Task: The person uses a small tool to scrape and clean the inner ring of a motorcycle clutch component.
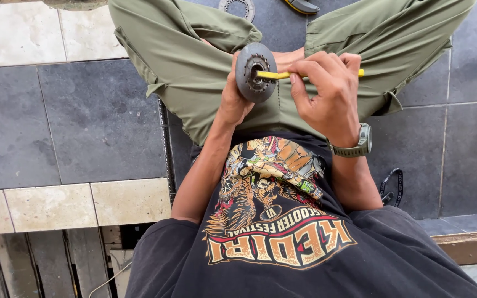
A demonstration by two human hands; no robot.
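While the person sits cross-legged on the tiled floor [100, 121], a round, dark metal disc [255, 72] with a toothed inner ring is held upright over the lap. The disc is grasped by the left hand [234, 99], whose fingers are wrapped behind its rim, so most of that hand is hidden. A yellow-handled tool [282, 74] is gripped in the right hand [327, 94], fingers clenched round the shaft, and its tip is set into the centre hole of the disc. A watch [360, 143] is worn on the right wrist.

For the work at the centre hole to go well, the disc would best be kept steady and square to the tool, braced against the thigh if needed, so that the tip stays seated and does not skid across the teeth. Pressure is judged better applied along the shaft than sideways, and the left fingers kept clear behind the hub.

Farther off on the floor, a toothed ring [237, 8] lies beyond the knees, with a second yellow-and-black tool [302, 5] near it. A black strap [391, 185] lies beside the right elbow.
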